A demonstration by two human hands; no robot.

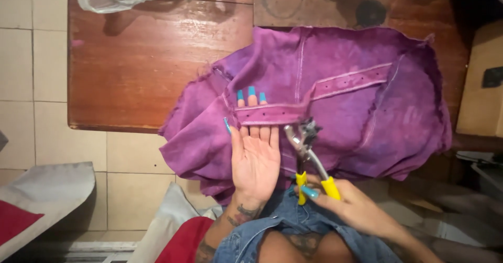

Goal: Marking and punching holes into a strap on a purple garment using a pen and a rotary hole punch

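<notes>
Left hand (255, 155) flat, palm up, fingers under punched strap (314, 98) of purple garment (367, 121); right hand (348, 203) grasping yellow-handled hole punch pliers (309, 155), head at strap edge; bare bench (152, 69) left of hands.

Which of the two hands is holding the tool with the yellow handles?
The right hand holds the punch pliers by the yellow handles. The left hand lies palm up, its fingers slipped under the purple strap.

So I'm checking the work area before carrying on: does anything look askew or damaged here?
Nothing looks damaged. The purple garment hangs half off the wooden table edge, bunched and with frayed edges. The left hand supports its strap, and the right hand holds the punch pliers against it.
</notes>
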